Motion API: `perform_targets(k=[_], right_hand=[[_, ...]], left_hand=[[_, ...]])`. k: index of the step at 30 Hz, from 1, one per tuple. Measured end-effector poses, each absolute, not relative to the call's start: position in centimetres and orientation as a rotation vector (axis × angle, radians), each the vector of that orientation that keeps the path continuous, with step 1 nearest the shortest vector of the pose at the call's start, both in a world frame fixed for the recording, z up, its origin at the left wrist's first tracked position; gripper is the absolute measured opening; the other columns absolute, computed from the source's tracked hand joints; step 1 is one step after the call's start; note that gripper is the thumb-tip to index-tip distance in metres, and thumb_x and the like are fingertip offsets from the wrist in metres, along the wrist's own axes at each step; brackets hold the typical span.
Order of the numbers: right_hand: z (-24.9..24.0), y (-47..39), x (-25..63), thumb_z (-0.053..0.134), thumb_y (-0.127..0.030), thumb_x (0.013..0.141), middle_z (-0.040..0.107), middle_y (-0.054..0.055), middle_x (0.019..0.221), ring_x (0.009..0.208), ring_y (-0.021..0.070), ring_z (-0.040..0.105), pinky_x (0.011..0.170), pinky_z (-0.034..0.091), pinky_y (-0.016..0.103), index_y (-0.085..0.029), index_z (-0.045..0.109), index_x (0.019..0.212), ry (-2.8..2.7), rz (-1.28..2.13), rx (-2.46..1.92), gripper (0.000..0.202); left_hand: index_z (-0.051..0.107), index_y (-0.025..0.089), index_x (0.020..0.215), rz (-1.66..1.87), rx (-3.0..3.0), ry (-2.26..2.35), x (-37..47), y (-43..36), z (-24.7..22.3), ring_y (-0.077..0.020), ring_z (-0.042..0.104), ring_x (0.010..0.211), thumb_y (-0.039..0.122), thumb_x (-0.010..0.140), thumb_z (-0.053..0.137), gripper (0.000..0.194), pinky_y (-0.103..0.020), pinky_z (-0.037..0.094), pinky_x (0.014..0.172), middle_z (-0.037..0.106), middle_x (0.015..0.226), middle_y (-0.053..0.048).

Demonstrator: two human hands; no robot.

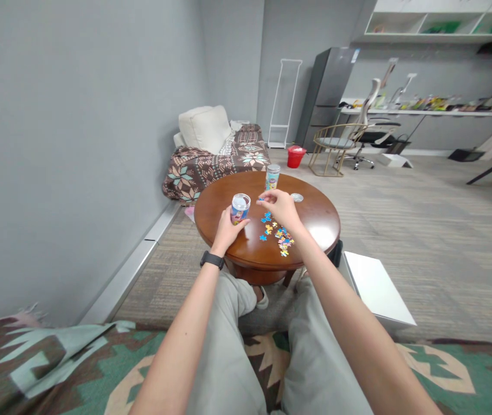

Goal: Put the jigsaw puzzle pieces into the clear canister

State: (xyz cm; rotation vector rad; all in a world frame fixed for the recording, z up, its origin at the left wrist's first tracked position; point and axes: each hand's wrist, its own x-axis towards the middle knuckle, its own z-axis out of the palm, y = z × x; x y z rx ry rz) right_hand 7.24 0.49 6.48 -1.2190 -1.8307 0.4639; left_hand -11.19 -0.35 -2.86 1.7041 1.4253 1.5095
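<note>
A single blue jigsaw piece (262,199) is sitting pinched between thumb and fingers of the right hand (282,207), which is arching over the glossy, round wooden table (215,199), while the left hand (226,231) is wrapping around an upright, clear-rimmed cylindrical canister (239,212) with a printed band. Beside the right forearm, knobbed puzzle pieces (284,241), too overlapped to count, are lying scattered; beyond, one silver-capped canister (272,177) is standing upright and one round silvery lid (297,197) is lying flat.
</note>
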Motion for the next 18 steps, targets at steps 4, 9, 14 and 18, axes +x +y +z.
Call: perform_targets(k=[4, 9, 14, 18], right_hand=[[9.3, 0.0, 6.1, 0.073, -0.018, 0.076, 0.07, 0.0, 0.079, 0.07, 0.0127, 0.061, 0.071, 0.047, 0.024, -0.015, 0.068, 0.087, -1.928, 0.48, -1.049, 0.013], [10.0, -0.2, 5.0, 0.072, -0.009, 0.074, 0.071, 0.002, 0.078, 0.073, 0.0129, 0.063, 0.074, 0.048, 0.024, -0.015, 0.07, 0.076, -2.064, 0.429, -1.123, 0.006], [9.6, -0.7, 4.8, 0.064, -0.005, 0.079, 0.075, 0.005, 0.085, 0.08, 0.0144, 0.068, 0.081, 0.051, 0.025, -0.014, 0.074, 0.086, -2.073, 0.516, -1.105, 0.015], [9.2, -0.6, 6.0, 0.059, -0.008, 0.083, 0.077, 0.004, 0.093, 0.085, 0.015, 0.07, 0.085, 0.053, 0.027, -0.016, 0.074, 0.094, -1.946, 0.51, -1.078, 0.021]], left_hand=[[0.057, 0.019, 0.126, 1.476, 1.781, 1.385, -11.1, -0.5, -2.8, -0.0263, 0.057, 0.116, 0.025, 0.071, 0.081, 0.061, -0.04, 0.044, 0.104, 0.06, 0.118, -0.01], [0.057, 0.024, 0.13, 1.433, 1.837, 1.356, -11.2, -0.6, -2.6, -0.0269, 0.057, 0.117, 0.029, 0.07, 0.082, 0.066, -0.041, 0.044, 0.105, 0.059, 0.117, -0.008], [0.058, 0.022, 0.129, 1.415, 1.818, 1.327, -11.3, -0.5, -2.7, -0.0271, 0.056, 0.117, 0.032, 0.071, 0.081, 0.063, -0.041, 0.043, 0.106, 0.058, 0.117, -0.008], [0.057, 0.023, 0.128, 1.418, 1.798, 1.342, -11.2, -0.6, -2.7, -0.027, 0.057, 0.117, 0.031, 0.071, 0.081, 0.063, -0.041, 0.042, 0.106, 0.059, 0.117, -0.008]])
